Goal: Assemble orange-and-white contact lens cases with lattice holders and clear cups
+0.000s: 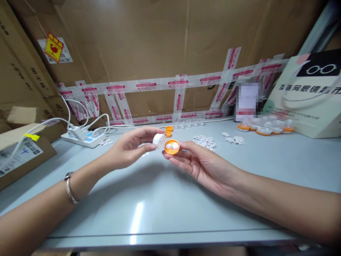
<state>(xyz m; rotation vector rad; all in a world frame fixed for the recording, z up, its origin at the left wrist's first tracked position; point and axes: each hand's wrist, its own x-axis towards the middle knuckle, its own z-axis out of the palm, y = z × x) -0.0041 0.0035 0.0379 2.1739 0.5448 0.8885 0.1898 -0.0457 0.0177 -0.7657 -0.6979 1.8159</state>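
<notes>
Just left of the orange cup [168, 151], your left hand [130, 148] holds a white cap [158, 141] pinched between the thumb below and the fingers above; the cap's face, dotted with small marks, is tilted towards the cup, though whether the two touch you cannot tell from this view; your left forearm slants up from the lower left, the wrist, with a bracelet [69, 188] on it, nearly straight and the back of the hand turned up and outward.

On the right side of the orange cup, your right hand [204, 161] grips it, thumb at the near side of the rim and fingers curled beneath; your palm is turned partly upward, and your forearm reaches in from the right; the cup's open side faces you, with small white pieces inside.

Below the cup spreads the grey table [170, 202]; beyond it sit orange rings [169, 128] and a row of clear cups [188, 123]; to its right lies a pile of white discs [205, 142]; well left of it rests a power strip [92, 141].
</notes>
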